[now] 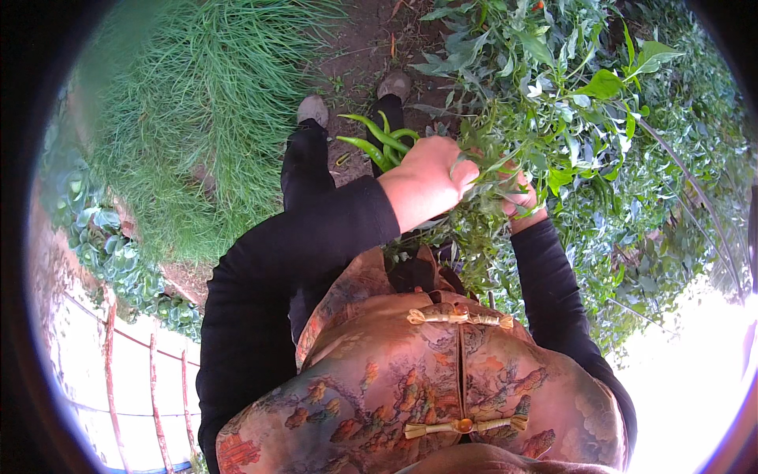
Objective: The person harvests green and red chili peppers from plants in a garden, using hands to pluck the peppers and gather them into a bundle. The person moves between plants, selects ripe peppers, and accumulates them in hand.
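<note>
Several long green chili peppers (382, 139) stick out from my left hand (435, 172), which is shut on them at the middle of the view. Its thumb side touches the leafy stems of a pepper plant (491, 172). My right hand (522, 198) is just to the right among the same foliage, its fingers partly hidden by leaves, so what it holds cannot be told. A white blossom (535, 90) shows higher on the plants.
Thin feathery green plants (207, 118) fill the left side. Bare soil (361, 35) runs between the rows, with my shoes (312, 110) on it. Broad-leaved plants (106, 237) and a fence of reddish poles (155, 385) stand at lower left. Thin curved rods (687, 166) cross the right side.
</note>
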{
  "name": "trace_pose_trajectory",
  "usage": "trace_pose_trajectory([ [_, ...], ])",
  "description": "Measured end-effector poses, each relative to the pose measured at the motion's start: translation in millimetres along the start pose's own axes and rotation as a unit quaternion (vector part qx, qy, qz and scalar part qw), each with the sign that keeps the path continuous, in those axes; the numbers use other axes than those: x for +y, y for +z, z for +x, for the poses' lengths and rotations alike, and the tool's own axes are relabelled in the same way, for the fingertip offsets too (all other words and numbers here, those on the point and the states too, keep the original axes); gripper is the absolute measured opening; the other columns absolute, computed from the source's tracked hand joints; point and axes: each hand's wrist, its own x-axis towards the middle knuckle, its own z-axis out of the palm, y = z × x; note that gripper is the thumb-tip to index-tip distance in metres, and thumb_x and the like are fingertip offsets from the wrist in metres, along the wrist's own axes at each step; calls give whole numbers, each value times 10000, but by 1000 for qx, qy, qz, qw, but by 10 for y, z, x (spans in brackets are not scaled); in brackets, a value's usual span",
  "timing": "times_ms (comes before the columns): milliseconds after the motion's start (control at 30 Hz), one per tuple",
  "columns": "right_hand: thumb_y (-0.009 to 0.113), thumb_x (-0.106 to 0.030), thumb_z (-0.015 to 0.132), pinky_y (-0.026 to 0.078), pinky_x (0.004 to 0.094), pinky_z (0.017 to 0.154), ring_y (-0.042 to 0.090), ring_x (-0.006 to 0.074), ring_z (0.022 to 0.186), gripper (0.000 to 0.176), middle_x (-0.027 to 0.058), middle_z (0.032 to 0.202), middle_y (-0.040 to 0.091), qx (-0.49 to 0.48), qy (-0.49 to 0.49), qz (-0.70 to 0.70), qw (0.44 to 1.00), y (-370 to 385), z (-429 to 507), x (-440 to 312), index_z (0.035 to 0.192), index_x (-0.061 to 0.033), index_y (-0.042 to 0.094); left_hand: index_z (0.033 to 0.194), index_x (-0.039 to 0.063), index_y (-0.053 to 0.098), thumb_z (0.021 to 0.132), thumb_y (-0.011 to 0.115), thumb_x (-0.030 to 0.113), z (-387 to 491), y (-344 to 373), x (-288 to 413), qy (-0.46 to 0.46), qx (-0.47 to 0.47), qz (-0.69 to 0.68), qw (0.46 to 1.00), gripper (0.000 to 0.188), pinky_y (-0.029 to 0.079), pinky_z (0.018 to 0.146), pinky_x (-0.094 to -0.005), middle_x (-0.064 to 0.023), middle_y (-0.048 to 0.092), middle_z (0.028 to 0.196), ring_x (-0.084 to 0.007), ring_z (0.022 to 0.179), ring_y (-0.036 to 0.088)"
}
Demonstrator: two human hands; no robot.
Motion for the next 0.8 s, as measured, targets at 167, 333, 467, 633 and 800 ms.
trace_pose_trajectory([
  [167, 600, -142, 935, 543, 343, 811, 645, 165, 938, 349, 69, 1119, 646, 10, -76, -269, 960, 17, 51, -186, 1267, -45, 553, 833, -67, 595, 885, 559, 122, -200, -22, 57, 39, 2, 48, 998, 199, 510, 609, -517, -257, 605, 706, -455, 640, 602],
  [333, 558, -347, 1000, 502, 300, 837, 617, 148, 945, 431, 47, 1053, 653, 70, 195, 269, 941, 77, 82, -274, 1279, -19, 564, 766, -1, 603, 726, 616, 95, -530, -15, 81, 201, -21, 258, 945, 105, 522, 513, -417, -157, 623, 603, -305, 631, 665],
  [467, 608, -412, 962, 481, 255, 665, 617, 132, 835, 476, 32, 897, 645, 39, 133, 205, 969, -92, 40, -157, 1254, -35, 603, 828, 23, 591, 757, 666, 181, -837, -84, 185, 164, -112, 208, 958, 188, 529, 548, -423, -117, 646, 653, -302, 681, 667],
  [633, 619, -356, 957, 439, 266, 665, 572, 147, 801, 426, 44, 903, 618, 79, 226, 267, 934, -297, -35, -44, 1221, -22, 597, 847, 65, 631, 772, 704, 296, -1006, -248, 135, 146, -141, 146, 968, 254, 524, 642, -453, -121, 628, 720, -306, 786, 650],
  [800, 547, -441, 969, 464, 276, 671, 614, 143, 845, 524, 75, 1126, 655, 34, 203, 265, 942, -357, 18, -23, 1324, -55, 556, 942, 58, 664, 765, 759, 324, -1083, -416, -25, 138, -68, 46, 987, 333, 497, 626, -454, -146, 614, 733, -358, 753, 623],
])
